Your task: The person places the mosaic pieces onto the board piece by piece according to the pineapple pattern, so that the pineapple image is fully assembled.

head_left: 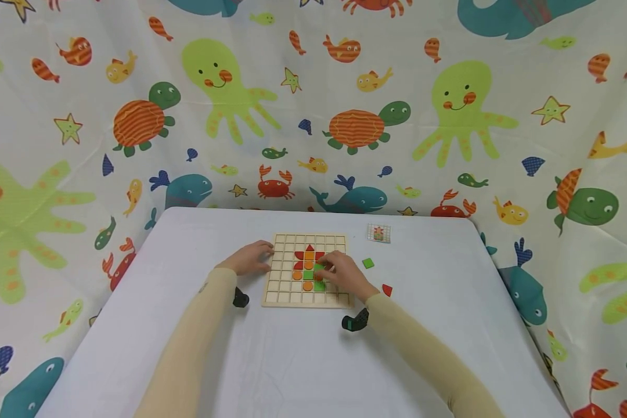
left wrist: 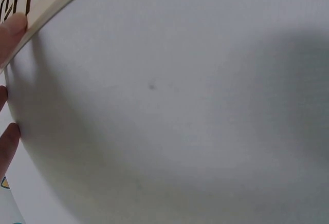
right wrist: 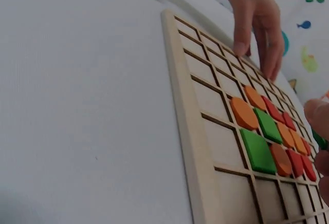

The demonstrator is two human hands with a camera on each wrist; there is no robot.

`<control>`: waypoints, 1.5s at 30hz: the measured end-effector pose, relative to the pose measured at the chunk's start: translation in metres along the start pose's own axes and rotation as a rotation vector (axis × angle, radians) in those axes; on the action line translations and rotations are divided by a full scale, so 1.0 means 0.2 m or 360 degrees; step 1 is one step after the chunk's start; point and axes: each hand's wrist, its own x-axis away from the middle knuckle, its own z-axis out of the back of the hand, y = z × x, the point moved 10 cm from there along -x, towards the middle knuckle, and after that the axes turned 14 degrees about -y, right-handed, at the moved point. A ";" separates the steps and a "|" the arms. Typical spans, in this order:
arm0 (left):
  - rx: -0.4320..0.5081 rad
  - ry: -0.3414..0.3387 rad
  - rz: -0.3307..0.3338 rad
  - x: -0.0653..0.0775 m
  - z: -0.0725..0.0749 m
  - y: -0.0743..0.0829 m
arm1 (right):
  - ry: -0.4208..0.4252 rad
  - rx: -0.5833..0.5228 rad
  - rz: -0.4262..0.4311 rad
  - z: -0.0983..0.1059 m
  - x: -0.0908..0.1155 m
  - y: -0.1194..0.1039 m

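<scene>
A wooden grid board [head_left: 279, 299] lies on the white table. Several colored tiles sit in its cells: orange discs [right wrist: 243, 113], green squares [right wrist: 258, 151] and red pieces [head_left: 299, 255]. Over the middle of the board, my right hand [head_left: 343, 273] pinches a small green tile [right wrist: 320, 140] between thumb and fingers; the fingers partly hide its shape. My left hand [head_left: 248, 259] rests at the board's left edge, its thumb [left wrist: 15, 24] on the rim and the other fingers loosely extended beside it.
Right of the board lie a loose green square tile [head_left: 368, 263] and a red tile [head_left: 387, 289]. A small picture card [head_left: 378, 233] with a gridded pattern is farther back. Behind the table [head_left: 292, 360] hangs a curtain [head_left: 303, 69] printed with sea animals.
</scene>
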 end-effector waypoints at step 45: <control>-0.0024 0.0007 -0.0015 0.01 0.01 0.02 | -0.0092 0.0133 -0.0020 -0.19 -0.07 -0.10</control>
